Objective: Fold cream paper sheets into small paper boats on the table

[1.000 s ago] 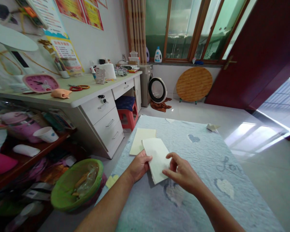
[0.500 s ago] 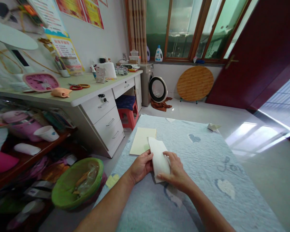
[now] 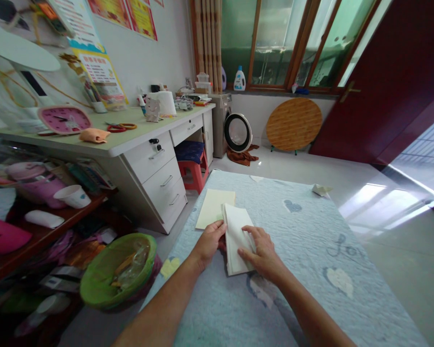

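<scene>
The left hand [image 3: 208, 246] holds the near edge of a folded cream paper [image 3: 236, 241], fingers closed against it, while the right hand [image 3: 263, 252] lies across its other side, fingers curled over and pressing down, so the fold is steadied from both sides. The paper rests on a quilted blue cover [image 3: 304, 255], overlapping a pale yellow sheet [image 3: 214, 208]. Half a second ago its top end bowed upward; now it lies flatter, its layered edges showing

The left hand [image 3: 210, 246] and right hand [image 3: 263, 253] grip folded white paper [image 3: 236, 246] on a blue quilt [image 3: 304, 250], beside pale yellow paper [image 3: 213, 209].
</scene>
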